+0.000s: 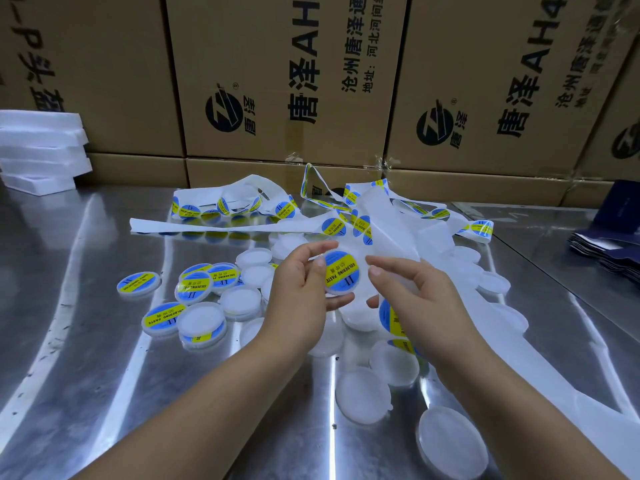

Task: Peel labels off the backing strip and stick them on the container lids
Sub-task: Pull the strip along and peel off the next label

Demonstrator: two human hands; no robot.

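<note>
Boxes (277, 81) of brown cardboard, printed in black, are stacked as a wall across the top of the frame. White foam slabs (41, 150) are piled at the upper left, and flat dark blue pouches (606, 251) are fanned out at the right edge. Everything is carried by a table (86, 306) of brushed, reflective steel.

Across the upper centre a glossy white backing strip (388, 233) is heaped in a tangle, with round blue-and-yellow labels (332, 226) on parts of it. One length is seen running down behind the right hand toward the lower right. Plain lids (363, 393), round and translucent white, are scattered beneath and below the hands, so the table there is largely covered. Finished lids (138, 284) are gathered left of centre, some overlapping.

At centre the held lid (342, 273), already labelled, is kept above the table in the grip of the left hand (301, 289), with the thumb on its face and fingers under its rim. The grip of the right hand (415, 296), just beside that lid, is curled around the backing strip.
</note>
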